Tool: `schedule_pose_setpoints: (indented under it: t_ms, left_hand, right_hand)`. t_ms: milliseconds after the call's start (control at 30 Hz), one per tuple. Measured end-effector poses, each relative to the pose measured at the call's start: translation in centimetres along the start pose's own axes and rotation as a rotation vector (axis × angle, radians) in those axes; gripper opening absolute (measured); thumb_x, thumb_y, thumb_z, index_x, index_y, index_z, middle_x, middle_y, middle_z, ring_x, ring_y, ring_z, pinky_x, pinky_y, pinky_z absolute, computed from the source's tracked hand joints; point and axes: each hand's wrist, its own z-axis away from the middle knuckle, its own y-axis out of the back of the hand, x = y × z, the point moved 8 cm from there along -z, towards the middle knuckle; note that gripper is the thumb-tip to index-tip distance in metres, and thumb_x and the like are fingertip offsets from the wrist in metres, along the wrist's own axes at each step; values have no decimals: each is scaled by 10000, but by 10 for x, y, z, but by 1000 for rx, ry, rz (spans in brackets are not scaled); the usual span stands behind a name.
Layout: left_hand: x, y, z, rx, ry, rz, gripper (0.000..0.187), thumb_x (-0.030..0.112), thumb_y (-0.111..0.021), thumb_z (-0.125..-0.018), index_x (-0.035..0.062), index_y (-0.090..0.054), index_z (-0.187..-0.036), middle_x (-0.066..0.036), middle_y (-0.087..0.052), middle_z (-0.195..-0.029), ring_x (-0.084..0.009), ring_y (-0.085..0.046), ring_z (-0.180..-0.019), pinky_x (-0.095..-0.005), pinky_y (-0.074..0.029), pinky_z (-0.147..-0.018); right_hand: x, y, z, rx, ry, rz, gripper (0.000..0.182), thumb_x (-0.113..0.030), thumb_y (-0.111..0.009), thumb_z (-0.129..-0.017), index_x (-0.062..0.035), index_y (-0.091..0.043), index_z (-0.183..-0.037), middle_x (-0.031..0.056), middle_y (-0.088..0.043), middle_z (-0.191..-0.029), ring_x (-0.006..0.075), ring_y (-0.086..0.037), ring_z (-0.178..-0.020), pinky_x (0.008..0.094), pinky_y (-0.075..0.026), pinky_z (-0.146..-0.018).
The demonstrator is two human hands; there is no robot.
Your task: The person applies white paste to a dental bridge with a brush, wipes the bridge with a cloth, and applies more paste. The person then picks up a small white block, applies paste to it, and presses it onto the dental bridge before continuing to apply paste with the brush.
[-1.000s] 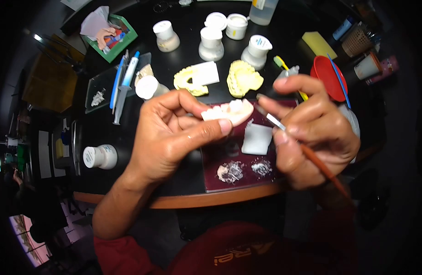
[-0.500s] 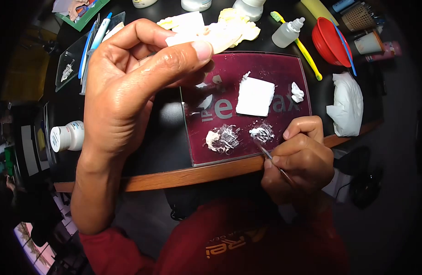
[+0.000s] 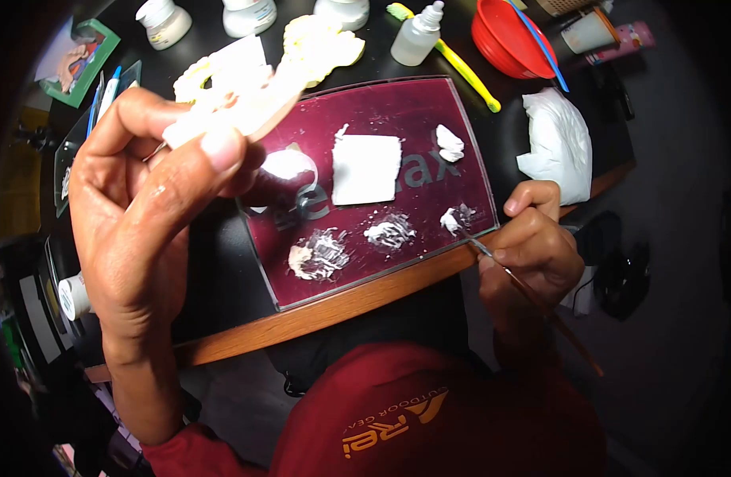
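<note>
Raised at the left, my left hand (image 3: 143, 207) pinches a pale, overexposed piece (image 3: 254, 107) between thumb and fingers. My right hand (image 3: 532, 242) holds a thin brush (image 3: 540, 304), its tip touching a small white paste heap (image 3: 454, 220) at the lower right of the dark red glass plate (image 3: 429, 107). Two more smears lie along the plate's front, a middle white one (image 3: 389, 231) and a left one (image 3: 319, 254) with a cream lump. Behind them is a white square pad (image 3: 366, 169), with a crumpled white bit (image 3: 450, 144) to its right.
White jars (image 3: 164, 24) stand at the back, beside a dropper bottle (image 3: 417, 36), a yellow toothbrush (image 3: 453, 63) and a red bowl (image 3: 512, 40). White tissue (image 3: 558, 143) lies right of the plate. A green tray (image 3: 95, 67) is back left; a wooden edge (image 3: 326, 318) runs in front.
The view has shifted, so the table items appear further left. The brush tip has moved from beside the middle smear to the right-hand heap. The left hand still holds its pale piece.
</note>
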Motion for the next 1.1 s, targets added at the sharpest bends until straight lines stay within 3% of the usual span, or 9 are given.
schedule_pose_setpoints:
  t_ms: [167, 233, 467, 833, 933, 1033, 1100]
  left_hand:
    - [3, -4, 3, -8, -22, 20, 199, 112, -706, -916, 44, -540, -1002, -140, -661, -1087, -145, -658, -886, -262, -533, -832]
    - [3, -4, 2, -13, -32, 17, 193, 109, -702, -918, 44, -540, -1002, -125, -652, -1065, -145, -654, -891, -263, -529, -830]
    - [2, -3, 2, -31, -41, -4, 190, 108, -701, -921, 45, -542, -1004, -107, -635, -1056, -145, -643, -910, -265, -523, -824]
    - [4, -6, 3, -5, -45, 9, 196, 107, -713, -914, 39, -553, -1003, -103, -634, -1011, -163, -658, -889, -277, -527, -817]
    - [2, -8, 2, -20, -61, 35, 184, 89, -708, -906, 37, -553, -991, -116, -642, -982, -169, -653, -854, -288, -521, -787]
    - [0, -12, 1, 36, -89, 226, 182, -84, -725, -858, -12, -590, -957, -140, -714, -938, -134, -702, -821, -255, -568, -756]
    - [0, -15, 1, -28, -109, 264, 193, -116, -731, -853, -21, -594, -949, -162, -721, -963, -148, -721, -843, -255, -586, -766]
  right_hand:
    - [1, -1, 5, 14, -47, 3, 273, 116, -572, -600, -119, -532, -732, -16, -540, -597, 180, -444, -654, 363, -413, -746]
    - [1, -3, 7, -10, -104, -3, 330, 160, -569, -612, -135, -514, -751, -23, -547, -628, 217, -472, -810, 353, -391, -792]
    - [-1, -6, 4, -51, -70, 9, 264, 88, -594, -601, -120, -521, -747, -8, -555, -625, 222, -465, -775, 366, -399, -767]
    - [0, -6, 7, -21, -55, 12, 263, 90, -614, -647, -130, -527, -762, -16, -575, -638, 211, -458, -799, 357, -388, -783]
    - [-3, -2, 2, 12, 8, 11, 241, 75, -629, -638, -117, -547, -760, -16, -568, -626, 184, -462, -685, 362, -413, -752]
    - [-9, -2, -8, 55, 35, -32, 210, 38, -666, -663, -101, -577, -794, 6, -589, -626, 161, -470, -620, 371, -436, -764]
    - [-16, -4, -20, 124, 73, -89, 197, 16, -689, -675, -96, -590, -803, 18, -600, -631, 163, -480, -625, 372, -445, -784]
